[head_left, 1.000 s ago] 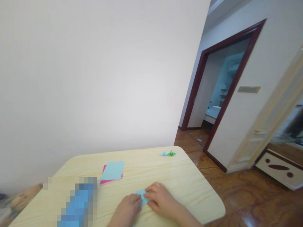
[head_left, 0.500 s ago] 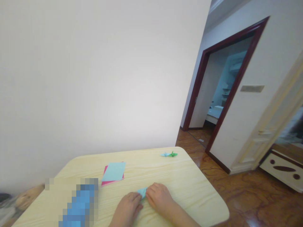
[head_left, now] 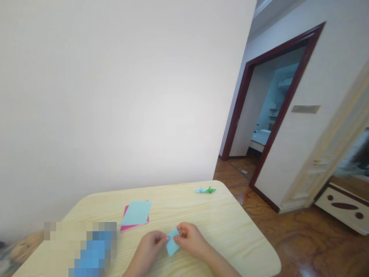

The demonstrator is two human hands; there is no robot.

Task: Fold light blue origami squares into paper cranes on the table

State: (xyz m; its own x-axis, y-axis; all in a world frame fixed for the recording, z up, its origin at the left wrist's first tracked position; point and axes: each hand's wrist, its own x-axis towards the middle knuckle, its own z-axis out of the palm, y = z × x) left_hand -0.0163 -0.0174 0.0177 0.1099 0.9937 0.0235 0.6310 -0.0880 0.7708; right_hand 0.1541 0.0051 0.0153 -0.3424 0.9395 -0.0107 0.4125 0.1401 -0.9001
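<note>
Grip of the left hand is nearly closed, thumb and forefinger pinching the left edge of a folded light-blue paper. Over on the surface to the left of that hand lies a blue thing, too pixelated to identify. Next comes a loose light-blue sheet, lying askew on a pink sheet that shows along its left and near edges.

Between the two hands sits the folded paper, one corner pointing toward the person; whether that corner touches the surface I cannot tell. What could go wrong is plain enough — the piece is small and thin, so an uneven pull between the two pinches could tear it or skew a crease, and a slipping thumb could let the layers shift.

On its right, the right hand keeps a small, tight grip as well: thumb on the near face, fingers curled at the edge. Farther right and back, a pale blue folded figure touches or nearly touches a green one.
</note>
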